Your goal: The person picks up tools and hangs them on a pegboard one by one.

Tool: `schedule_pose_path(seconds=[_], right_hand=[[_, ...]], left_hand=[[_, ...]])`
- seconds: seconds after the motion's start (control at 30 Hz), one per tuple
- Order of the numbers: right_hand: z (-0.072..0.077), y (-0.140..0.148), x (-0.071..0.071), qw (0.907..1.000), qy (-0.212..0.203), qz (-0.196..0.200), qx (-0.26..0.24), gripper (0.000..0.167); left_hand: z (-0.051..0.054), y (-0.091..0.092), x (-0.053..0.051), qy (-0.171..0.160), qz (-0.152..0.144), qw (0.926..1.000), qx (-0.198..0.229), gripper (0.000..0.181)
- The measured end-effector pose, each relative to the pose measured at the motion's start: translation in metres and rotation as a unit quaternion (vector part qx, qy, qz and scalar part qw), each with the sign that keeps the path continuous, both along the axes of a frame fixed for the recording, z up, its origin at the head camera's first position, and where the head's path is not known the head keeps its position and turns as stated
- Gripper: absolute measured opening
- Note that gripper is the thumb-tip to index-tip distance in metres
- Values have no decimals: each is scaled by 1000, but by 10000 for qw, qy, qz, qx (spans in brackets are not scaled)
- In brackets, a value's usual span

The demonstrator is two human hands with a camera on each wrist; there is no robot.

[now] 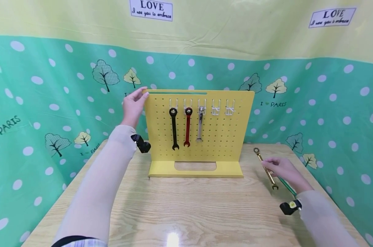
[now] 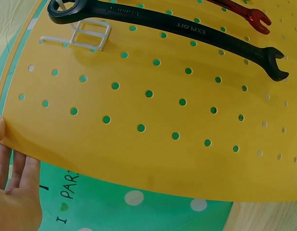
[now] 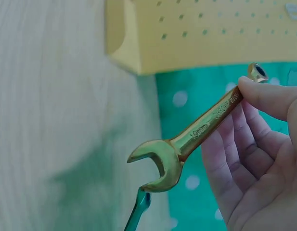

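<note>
A yellow pegboard (image 1: 220,137) stands on the table, and my left hand (image 1: 134,105) grips its upper left corner between thumb and fingers. In the left wrist view, that hand (image 2: 18,187) shows at the board's edge. My right hand (image 1: 283,171) pinches a gold combination wrench (image 1: 267,172) to the right of the board. The right wrist view shows the gold wrench (image 3: 201,130) with its open end pointing away from the palm. A green wrench (image 1: 287,187) is beneath the right hand, partly hidden by it.
Black (image 1: 174,130), red (image 1: 188,128) and silver (image 1: 200,125) wrenches hang from white hooks on the board. Two more hooks (image 1: 215,109) to their right carry nothing. The wooden table (image 1: 186,209) extends in front; a patterned curtain (image 1: 50,96) surrounds it.
</note>
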State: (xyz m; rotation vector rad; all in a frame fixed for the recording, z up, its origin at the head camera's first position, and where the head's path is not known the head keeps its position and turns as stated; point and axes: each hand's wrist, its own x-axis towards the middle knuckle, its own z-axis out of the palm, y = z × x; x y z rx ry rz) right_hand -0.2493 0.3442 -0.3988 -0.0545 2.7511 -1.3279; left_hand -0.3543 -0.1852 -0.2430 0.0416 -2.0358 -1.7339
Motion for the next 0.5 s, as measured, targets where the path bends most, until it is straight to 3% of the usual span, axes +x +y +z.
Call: schedule_pose_path(seconds=[0.23, 0.5], right_hand=[[21, -34, -7, 9997, 210, 41, -150, 59], [35, -65, -19, 9968, 586, 175, -517, 58]], left_hand=[[1, 0, 2, -37, 4, 10000, 15, 35], [1, 0, 4, -33, -22, 10000, 54, 35]])
